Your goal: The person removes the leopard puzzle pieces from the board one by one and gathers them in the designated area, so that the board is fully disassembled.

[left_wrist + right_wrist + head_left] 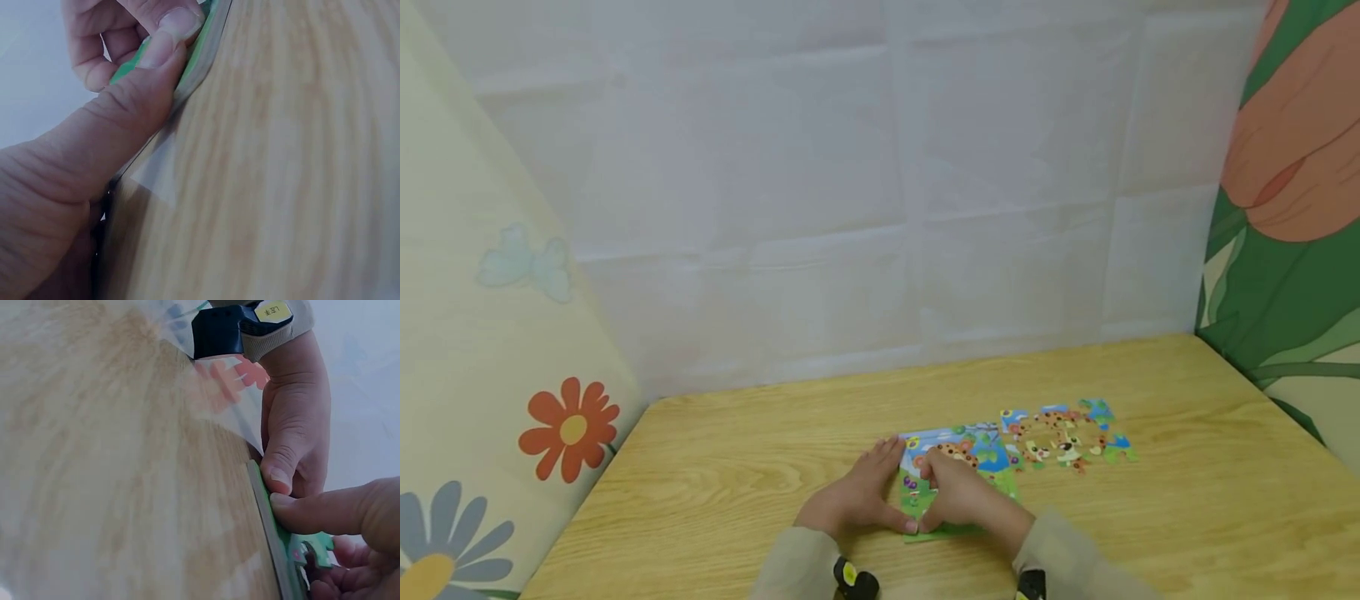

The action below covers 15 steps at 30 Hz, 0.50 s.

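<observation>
A cardboard jigsaw puzzle (992, 454) with a leopard cub picture, blue sky and green grass lies on the table. My left hand (859, 490) is spread along its left side, its thumb pressing the near left corner. My right hand (966, 492) bends over the puzzle with curled fingers, its thumb tip close to the left thumb. In the right wrist view a green puzzle piece (319, 545) stands up from the board at the curled right fingers, which appear to hold it. Green also shows under the hands in the left wrist view; the fingers partly hide it.
Several loose, partly joined puzzle pieces (1066, 442) lie right of the puzzle, touching or close to its right edge. The wooden table (722, 467) runs back to a white cloth (790, 208). Flower-printed panels stand at left and right.
</observation>
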Each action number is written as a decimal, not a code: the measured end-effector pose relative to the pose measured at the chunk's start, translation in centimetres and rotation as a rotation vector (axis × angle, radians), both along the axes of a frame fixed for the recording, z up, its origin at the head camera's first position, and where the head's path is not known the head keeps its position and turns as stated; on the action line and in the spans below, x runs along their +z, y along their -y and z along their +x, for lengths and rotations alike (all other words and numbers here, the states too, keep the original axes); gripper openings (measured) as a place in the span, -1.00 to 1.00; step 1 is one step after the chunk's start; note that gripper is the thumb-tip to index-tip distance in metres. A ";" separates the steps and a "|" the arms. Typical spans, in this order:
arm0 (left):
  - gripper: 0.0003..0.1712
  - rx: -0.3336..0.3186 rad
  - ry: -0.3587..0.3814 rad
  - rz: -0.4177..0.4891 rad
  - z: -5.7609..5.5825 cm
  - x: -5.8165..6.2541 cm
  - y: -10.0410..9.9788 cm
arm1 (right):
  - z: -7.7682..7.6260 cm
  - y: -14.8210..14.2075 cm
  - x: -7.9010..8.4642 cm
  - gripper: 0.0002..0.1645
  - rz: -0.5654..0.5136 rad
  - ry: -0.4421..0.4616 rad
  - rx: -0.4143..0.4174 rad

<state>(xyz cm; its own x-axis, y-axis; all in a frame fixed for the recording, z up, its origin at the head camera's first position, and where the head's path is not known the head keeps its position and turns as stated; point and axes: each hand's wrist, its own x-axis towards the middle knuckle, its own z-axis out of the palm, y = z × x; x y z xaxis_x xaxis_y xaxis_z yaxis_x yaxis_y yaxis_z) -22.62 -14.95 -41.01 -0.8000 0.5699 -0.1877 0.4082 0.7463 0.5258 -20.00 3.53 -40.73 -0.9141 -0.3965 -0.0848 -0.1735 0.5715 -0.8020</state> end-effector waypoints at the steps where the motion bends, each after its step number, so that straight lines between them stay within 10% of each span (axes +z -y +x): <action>1: 0.31 0.001 0.001 0.001 0.0 0.0 0.0 | 0.1 0.0 -0.1 -0.38 -0.014 0.000 -0.006; 15: 0.32 -0.006 -0.012 -0.014 0.0 0.0 0.0 | 0.1 -0.5 -1.4 -0.71 -0.328 0.045 -0.141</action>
